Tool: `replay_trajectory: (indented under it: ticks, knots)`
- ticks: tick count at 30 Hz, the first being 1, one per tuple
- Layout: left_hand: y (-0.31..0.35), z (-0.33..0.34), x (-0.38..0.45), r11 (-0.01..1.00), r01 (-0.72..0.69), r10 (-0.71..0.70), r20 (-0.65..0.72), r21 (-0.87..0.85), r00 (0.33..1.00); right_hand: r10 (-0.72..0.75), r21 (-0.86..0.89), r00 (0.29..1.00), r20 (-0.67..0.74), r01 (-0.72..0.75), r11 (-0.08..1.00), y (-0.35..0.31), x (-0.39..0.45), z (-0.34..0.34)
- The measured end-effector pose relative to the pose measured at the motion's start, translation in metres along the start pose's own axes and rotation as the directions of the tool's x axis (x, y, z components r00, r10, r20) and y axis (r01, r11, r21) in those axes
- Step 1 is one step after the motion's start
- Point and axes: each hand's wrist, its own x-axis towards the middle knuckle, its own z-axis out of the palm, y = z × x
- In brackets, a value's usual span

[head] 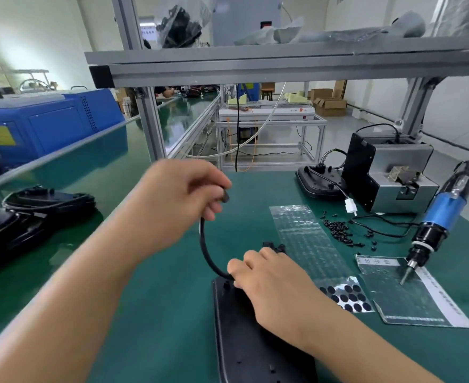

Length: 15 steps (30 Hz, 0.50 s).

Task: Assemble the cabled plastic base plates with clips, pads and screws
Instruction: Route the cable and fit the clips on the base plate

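A black plastic base plate (244, 346) lies on the green mat in front of me. Its black cable (204, 248) arcs up from the plate's far end. My left hand (178, 205) is raised above the mat and pinches the cable's free end. My right hand (274, 288) rests on the plate's far end, fingers pressing where the cable enters. A few black clips (274, 246) lie just beyond my right fingers. A sheet of round black pads (346, 297) and a pile of small black screws (338, 228) lie to the right.
A blue electric screwdriver (437, 219) hangs at the right, tip over a plastic bag (410, 297). A grey screw feeder (393, 175) and another cabled plate (319, 183) stand behind. Stacked plates (48, 203) lie at the left. An aluminium shelf frame (150, 125) rises ahead.
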Motion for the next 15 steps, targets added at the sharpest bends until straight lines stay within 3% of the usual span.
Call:
replay_trajectory:
  ticks: [3,6,10,15]
  knots:
    - [0.011,0.028,0.010,0.955,-0.128,0.063,0.239,0.266,0.969,-0.004,-0.048,1.000,0.007,0.004,0.999,0.001,0.006,0.003]
    - [0.009,0.041,0.016,0.975,-0.061,-0.040,0.442,0.213,0.896,0.009,0.163,0.999,-0.042,-0.002,0.987,0.012,0.002,0.005]
    - [-0.019,0.040,0.015,0.988,0.119,-0.156,0.548,0.102,0.822,0.173,0.615,0.984,-0.041,-0.112,0.781,0.031,-0.013,0.010]
    - [-0.037,0.047,0.005,0.983,0.178,-0.165,0.609,0.039,0.775,0.286,0.793,0.958,-0.010,-0.167,0.585,0.035,-0.016,0.018]
